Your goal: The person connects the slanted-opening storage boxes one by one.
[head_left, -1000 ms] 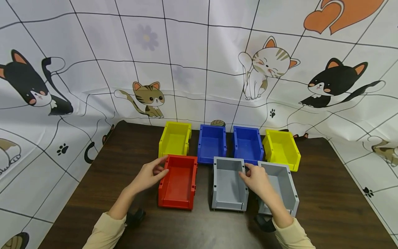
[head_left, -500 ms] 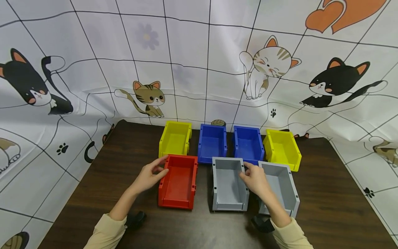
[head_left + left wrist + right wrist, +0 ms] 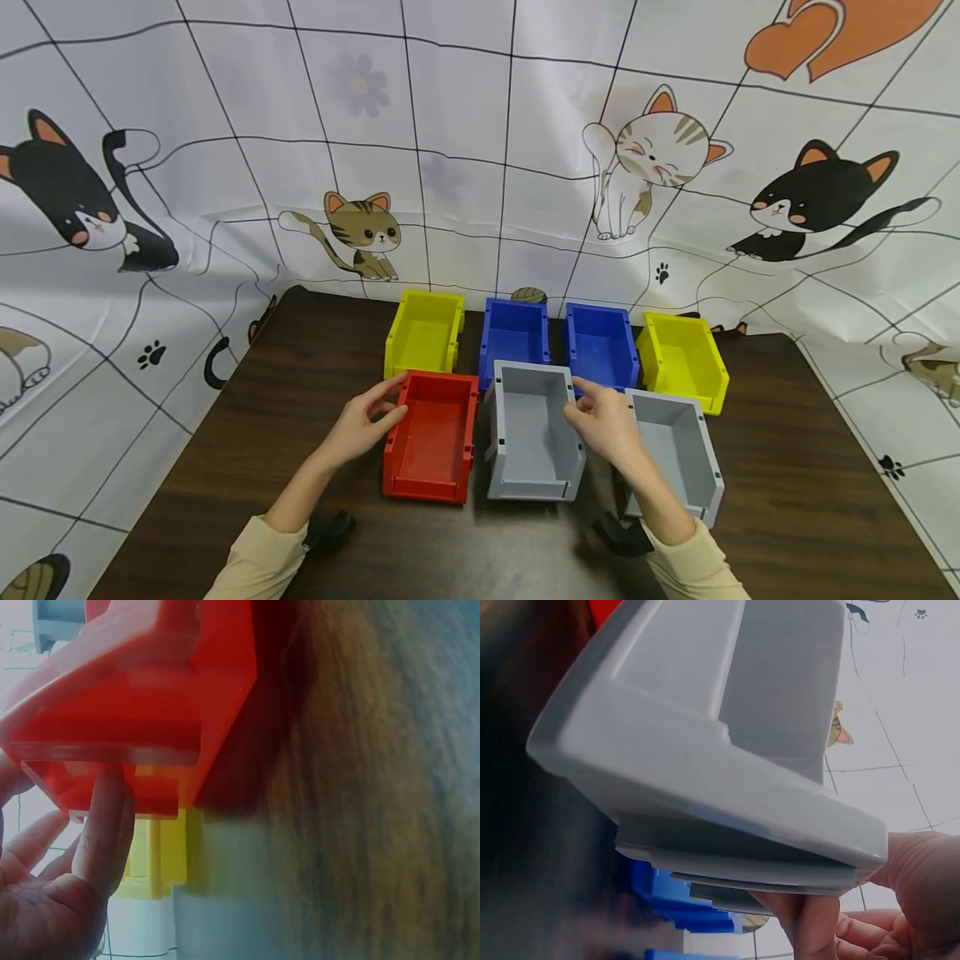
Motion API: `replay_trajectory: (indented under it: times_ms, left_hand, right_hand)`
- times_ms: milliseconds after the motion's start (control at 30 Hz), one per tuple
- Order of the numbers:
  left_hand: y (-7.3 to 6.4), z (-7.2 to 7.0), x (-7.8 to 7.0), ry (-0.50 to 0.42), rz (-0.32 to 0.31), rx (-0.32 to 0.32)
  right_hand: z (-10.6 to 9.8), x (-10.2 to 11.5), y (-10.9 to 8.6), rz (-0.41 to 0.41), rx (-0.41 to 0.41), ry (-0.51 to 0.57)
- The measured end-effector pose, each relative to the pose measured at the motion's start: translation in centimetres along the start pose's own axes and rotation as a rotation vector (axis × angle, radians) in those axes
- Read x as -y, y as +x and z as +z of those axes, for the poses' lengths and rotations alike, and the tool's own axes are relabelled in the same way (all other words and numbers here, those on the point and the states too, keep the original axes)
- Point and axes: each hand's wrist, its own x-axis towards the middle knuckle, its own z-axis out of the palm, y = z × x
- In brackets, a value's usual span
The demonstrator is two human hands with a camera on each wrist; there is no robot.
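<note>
In the head view, my left hand [image 3: 358, 427] holds the left wall of a red plastic storage bin [image 3: 427, 442], thumb at its rim. The left wrist view shows fingers [image 3: 101, 832] against the bin's outer side. My right hand [image 3: 607, 423] pinches the right wall of a grey storage bin [image 3: 534, 429], thumb inside and fingers outside. This bin is slightly raised and stands just right of the red one, a narrow gap apart at the front. From the right wrist, the grey bin [image 3: 705, 757] looks tilted, with its underside hidden.
A second grey bin [image 3: 675, 442] stands right of my right hand, partly behind the forearm. Along the back are a yellow bin [image 3: 423, 333], two blue bins [image 3: 513, 337] and another yellow bin [image 3: 682, 358]. A cat-print cloth [image 3: 465, 200] hangs behind the dark wooden table [image 3: 810, 467].
My right hand has lifted the middle grey bin a little and shifted it left, towards the red bin. The left hand and red bin have stayed in place.
</note>
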Motion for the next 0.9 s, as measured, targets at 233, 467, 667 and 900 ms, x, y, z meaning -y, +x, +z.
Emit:
replay_trajectory:
  times_ms: [233, 467, 667, 900]
  left_hand:
    - [0.0, 0.1, 0.0, -0.022, -0.015, 0.000]
    - [0.0, 0.1, -0.2, -0.024, -0.036, -0.001]
    - [0.0, 0.1, -0.2, -0.029, -0.037, -0.004]
    - [0.0, 0.2, -0.2, -0.018, -0.041, -0.014]
  right_hand:
    - [0.4, 0.7, 0.3, -0.003, 0.009, 0.032]
    - [0.6, 0.9, 0.6, 0.040, 0.018, 0.034]
    - [0.8, 1.2, 0.6, 0.074, 0.023, 0.045]
    - [1.0, 1.6, 0.7, 0.074, 0.032, 0.024]
